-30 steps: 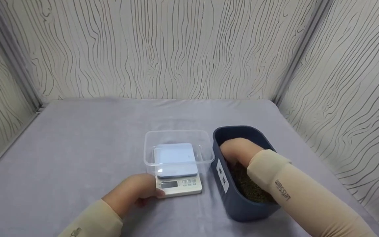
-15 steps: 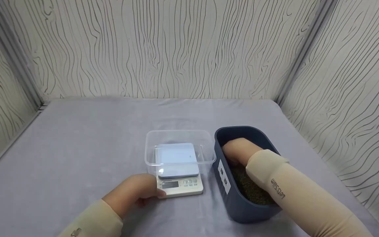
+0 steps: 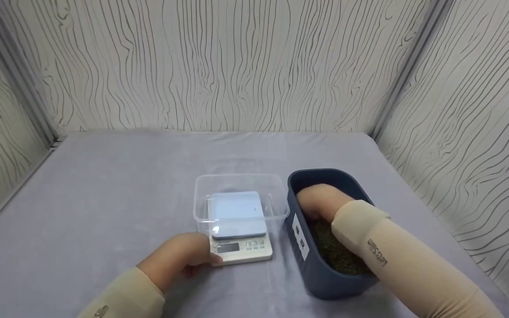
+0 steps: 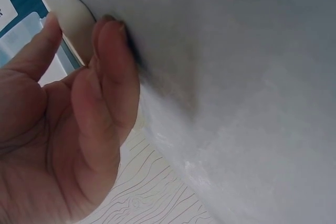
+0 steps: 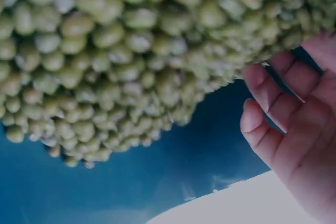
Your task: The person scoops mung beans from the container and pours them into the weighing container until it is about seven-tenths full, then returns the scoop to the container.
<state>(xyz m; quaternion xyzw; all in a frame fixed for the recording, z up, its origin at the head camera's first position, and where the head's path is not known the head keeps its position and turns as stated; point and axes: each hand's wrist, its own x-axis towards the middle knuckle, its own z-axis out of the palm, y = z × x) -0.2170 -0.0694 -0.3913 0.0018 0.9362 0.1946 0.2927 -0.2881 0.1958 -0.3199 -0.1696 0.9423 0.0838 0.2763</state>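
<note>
My left hand [image 3: 184, 251] holds the near left corner of a white kitchen scale [image 3: 254, 254], thumb at its front edge. In the left wrist view, the thumb and curled fingers [image 4: 118, 72] lie on either side of the scale's corner [image 4: 68, 17]. A clear plastic box [image 3: 241, 177] stands on the scale's platform. To the right, my right hand [image 3: 325, 201] reaches down inside a dark blue bin [image 3: 334, 282] of mung beans [image 3: 343, 256]. The right wrist view has its loosely bent fingers [image 5: 257, 80] with tips right at the beans [image 5: 121, 51].
A pale lilac cloth [image 3: 126, 190] covers the table. Wood-grain patterned panels [image 3: 219, 66] enclose the back and sides. The bin's left wall bears a white label [image 3: 301, 238] and stands close beside the plastic box.
</note>
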